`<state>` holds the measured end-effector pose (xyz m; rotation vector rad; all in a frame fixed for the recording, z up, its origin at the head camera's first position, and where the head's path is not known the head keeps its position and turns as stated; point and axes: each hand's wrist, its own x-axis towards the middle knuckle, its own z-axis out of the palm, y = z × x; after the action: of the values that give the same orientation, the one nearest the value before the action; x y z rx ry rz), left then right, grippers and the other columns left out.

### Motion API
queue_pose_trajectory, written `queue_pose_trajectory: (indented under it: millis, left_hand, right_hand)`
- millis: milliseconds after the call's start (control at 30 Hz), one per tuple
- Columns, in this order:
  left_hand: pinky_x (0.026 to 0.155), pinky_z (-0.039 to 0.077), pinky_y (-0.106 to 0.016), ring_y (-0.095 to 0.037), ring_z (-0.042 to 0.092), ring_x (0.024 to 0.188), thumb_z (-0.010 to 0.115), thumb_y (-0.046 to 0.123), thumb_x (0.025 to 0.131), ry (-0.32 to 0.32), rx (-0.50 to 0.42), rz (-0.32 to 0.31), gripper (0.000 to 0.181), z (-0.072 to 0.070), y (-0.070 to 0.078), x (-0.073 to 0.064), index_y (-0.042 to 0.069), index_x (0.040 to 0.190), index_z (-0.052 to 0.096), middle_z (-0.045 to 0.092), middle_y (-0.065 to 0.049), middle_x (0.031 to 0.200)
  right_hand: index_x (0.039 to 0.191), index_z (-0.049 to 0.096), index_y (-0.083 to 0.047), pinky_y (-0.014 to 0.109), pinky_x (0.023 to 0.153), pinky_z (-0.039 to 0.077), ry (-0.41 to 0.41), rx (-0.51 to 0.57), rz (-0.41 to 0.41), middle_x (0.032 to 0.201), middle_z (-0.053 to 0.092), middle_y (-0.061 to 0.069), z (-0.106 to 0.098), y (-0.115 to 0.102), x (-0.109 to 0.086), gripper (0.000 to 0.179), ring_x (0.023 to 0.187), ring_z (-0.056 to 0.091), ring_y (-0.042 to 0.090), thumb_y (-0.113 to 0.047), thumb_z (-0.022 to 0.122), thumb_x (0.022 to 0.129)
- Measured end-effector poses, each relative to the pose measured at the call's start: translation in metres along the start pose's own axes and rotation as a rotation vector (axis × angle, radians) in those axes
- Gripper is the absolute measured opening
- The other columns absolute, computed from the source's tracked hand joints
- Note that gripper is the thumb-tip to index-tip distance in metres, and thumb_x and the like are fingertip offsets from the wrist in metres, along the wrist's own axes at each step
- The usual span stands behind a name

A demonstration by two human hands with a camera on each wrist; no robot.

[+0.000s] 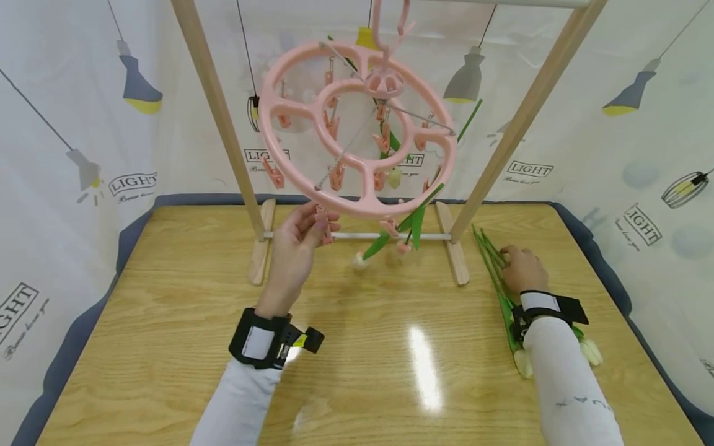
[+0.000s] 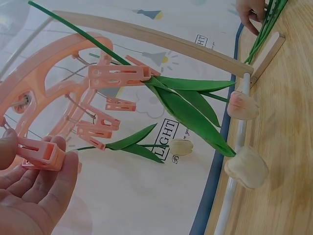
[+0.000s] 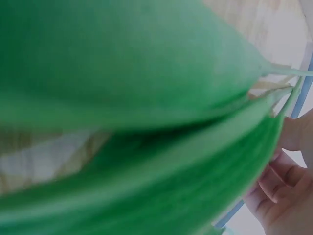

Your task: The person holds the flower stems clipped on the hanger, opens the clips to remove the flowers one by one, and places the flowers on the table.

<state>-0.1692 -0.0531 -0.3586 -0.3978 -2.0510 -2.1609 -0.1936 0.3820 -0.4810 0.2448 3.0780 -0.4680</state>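
Note:
My left hand (image 1: 294, 251) pinches a pink clothespin (image 2: 41, 154) between thumb and fingers, just under the near left rim of a pink round hanging rack (image 1: 369, 201). Nothing shows in that clothespin's jaws. From the rack's near right side hang a white artificial tulip (image 2: 247, 167) and a pinkish tulip (image 2: 243, 105), heads down, by a clothespin (image 2: 120, 76). Another pale tulip (image 1: 394, 178) hangs farther back. On the table at right, my right hand (image 1: 525, 270) has its loosely bent fingers at the green stems (image 1: 492, 263) of several tulips. Large leaves fill the right wrist view.
A wooden stand with a left post (image 1: 220, 111), a right post (image 1: 524, 118) and a white lower bar (image 1: 357, 236) frames the rack. More pink clothespins (image 1: 273, 173) dangle around it. A printed white sheet (image 1: 195, 167) borders the wooden table (image 1: 357, 371).

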Motion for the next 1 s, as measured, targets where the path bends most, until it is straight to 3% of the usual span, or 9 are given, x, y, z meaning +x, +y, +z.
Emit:
queue_pose_trajectory:
  millis: [200,300,400,500,633,733,833,1000]
  left_hand:
    - [0.072,0.055,-0.013,-0.01,0.064,0.088,0.049,0.008,0.101,-0.028,-0.03,0.011,0.036,-0.001,0.0,-0.002,-0.004,0.134,0.049,0.062,-0.032,0.116]
    - [0.075,0.057,-0.013,-0.01,0.064,0.089,0.049,0.008,0.1,-0.049,-0.038,0.015,0.036,-0.002,0.0,-0.004,-0.005,0.134,0.048,0.061,-0.033,0.116]
    - [0.077,0.058,-0.015,-0.011,0.065,0.091,0.049,0.009,0.101,-0.065,-0.049,0.009,0.037,-0.003,0.001,-0.005,-0.005,0.135,0.047,0.062,-0.029,0.115]
    - [0.077,0.058,-0.016,-0.011,0.065,0.088,0.05,0.012,0.101,-0.064,-0.058,-0.003,0.038,-0.005,0.001,-0.007,-0.004,0.135,0.048,0.066,-0.015,0.109]
    - [0.072,0.057,-0.016,-0.011,0.061,0.08,0.051,0.014,0.1,-0.045,-0.069,-0.007,0.037,-0.007,0.004,-0.007,-0.004,0.133,0.05,0.065,0.002,0.099]
    - [0.069,0.055,-0.015,-0.01,0.057,0.078,0.051,0.014,0.101,-0.044,-0.069,0.003,0.037,-0.007,0.006,-0.007,-0.005,0.132,0.05,0.063,0.004,0.097]
    - [0.064,0.051,-0.014,-0.008,0.052,0.075,0.049,0.012,0.101,-0.047,-0.073,0.015,0.036,-0.006,0.006,-0.007,-0.006,0.132,0.049,0.059,0.002,0.096]
    - [0.058,0.048,-0.014,-0.009,0.046,0.068,0.048,0.01,0.101,-0.045,-0.102,0.031,0.036,-0.005,0.006,-0.007,-0.006,0.133,0.048,0.055,0.004,0.09]
  right_hand:
    - [0.138,0.042,0.005,0.067,0.071,0.047,-0.107,0.025,0.0,0.121,0.047,0.041,-0.004,0.009,0.0,0.051,0.105,0.046,0.059,0.0,0.043,0.088]
    - [0.139,0.04,0.006,0.066,0.072,0.047,-0.115,0.034,-0.02,0.12,0.046,0.043,-0.007,0.012,-0.001,0.051,0.103,0.046,0.058,-0.001,0.04,0.089]
    - [0.138,0.04,0.009,0.064,0.07,0.048,-0.054,0.056,-0.047,0.117,0.045,0.044,-0.01,0.01,-0.003,0.049,0.098,0.049,0.057,0.0,0.037,0.09]
    - [0.134,0.043,0.012,0.061,0.067,0.048,0.05,0.08,-0.084,0.115,0.048,0.042,-0.015,-0.002,-0.005,0.045,0.093,0.052,0.054,0.004,0.039,0.09]
    - [0.119,0.052,0.012,0.059,0.065,0.048,0.141,0.046,-0.143,0.106,0.055,0.037,-0.024,-0.026,-0.009,0.034,0.086,0.056,0.048,0.002,0.042,0.088]
    - [0.106,0.058,0.01,0.056,0.06,0.049,0.169,0.011,-0.203,0.095,0.06,0.033,-0.03,-0.043,-0.012,0.024,0.075,0.06,0.042,-0.003,0.044,0.091]
    - [0.099,0.063,0.006,0.05,0.054,0.051,0.134,-0.026,-0.3,0.083,0.067,0.026,-0.036,-0.055,-0.013,0.02,0.063,0.06,0.033,-0.009,0.052,0.092]
    - [0.102,0.067,0.0,0.042,0.059,0.052,-0.082,-0.025,-0.477,0.081,0.07,0.014,-0.044,-0.077,-0.014,0.025,0.066,0.06,0.02,-0.022,0.059,0.094]
